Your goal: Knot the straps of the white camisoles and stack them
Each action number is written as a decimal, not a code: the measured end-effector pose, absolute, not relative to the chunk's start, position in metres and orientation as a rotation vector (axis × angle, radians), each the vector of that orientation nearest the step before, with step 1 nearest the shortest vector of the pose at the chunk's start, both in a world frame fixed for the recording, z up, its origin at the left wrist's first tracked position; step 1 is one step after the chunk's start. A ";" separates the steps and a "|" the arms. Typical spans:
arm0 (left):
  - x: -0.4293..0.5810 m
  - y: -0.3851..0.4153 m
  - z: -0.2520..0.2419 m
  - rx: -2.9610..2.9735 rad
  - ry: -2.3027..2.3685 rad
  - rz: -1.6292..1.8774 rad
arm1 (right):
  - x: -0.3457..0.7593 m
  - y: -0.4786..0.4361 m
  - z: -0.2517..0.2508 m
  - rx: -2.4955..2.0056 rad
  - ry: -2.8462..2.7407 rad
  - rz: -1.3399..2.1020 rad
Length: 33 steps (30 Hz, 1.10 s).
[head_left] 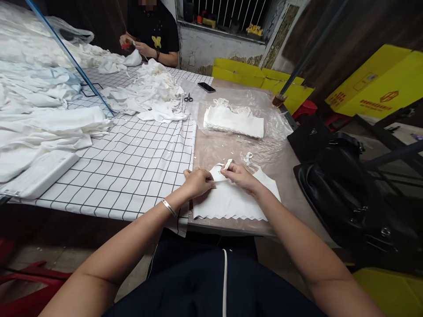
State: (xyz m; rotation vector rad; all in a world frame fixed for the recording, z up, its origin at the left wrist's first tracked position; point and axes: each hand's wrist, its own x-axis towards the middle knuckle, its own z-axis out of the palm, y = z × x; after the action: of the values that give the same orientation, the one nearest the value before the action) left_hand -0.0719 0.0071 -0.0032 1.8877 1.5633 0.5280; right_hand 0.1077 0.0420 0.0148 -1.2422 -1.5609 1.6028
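A white camisole-style top (231, 200) with a scalloped hem lies flat on the plastic-covered table in front of me. My left hand (199, 181) is at its upper left edge, fingers closed on the fabric there. Between the thumb and fingers of my right hand (243, 177) is a white strap (228, 164) of the same top, lifted a little. The other strap lies loosely looped above the right side of the top. Farther back rests a stack of folded white tops (233, 121) with scalloped edges.
Heaps of white garments (148, 90) cover the checked cloth (142, 163) to the left. Small scissors (188, 97) and a phone (206, 87) lie beyond. A black bag (350, 189) sits at the right edge. Across the table, a person (153, 33) handles white fabric.
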 end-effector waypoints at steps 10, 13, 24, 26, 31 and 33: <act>-0.074 0.002 -0.004 1.813 1.554 0.627 | 0.094 0.039 0.006 -1.153 -1.866 1.546; -0.075 0.001 -0.005 1.826 1.536 0.653 | 0.094 0.039 0.005 -1.161 -1.930 1.482; -0.073 -0.002 -0.006 1.777 1.518 0.732 | 0.095 0.037 0.003 -1.121 -1.921 1.519; -0.073 -0.003 -0.005 1.756 1.529 0.729 | 0.095 0.036 0.002 -1.137 -1.971 1.464; -0.073 -0.004 -0.009 1.728 1.519 0.750 | 0.101 0.036 0.008 -1.130 -2.147 1.345; -0.073 -0.004 -0.011 1.724 1.518 0.779 | 0.104 0.037 0.013 -1.157 -2.244 1.244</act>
State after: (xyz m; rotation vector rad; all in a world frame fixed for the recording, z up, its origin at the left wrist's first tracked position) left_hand -0.0725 -0.0035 -0.0111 1.7242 1.5180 0.7788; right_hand 0.1039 0.0372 0.0132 -1.1571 -2.2445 1.2438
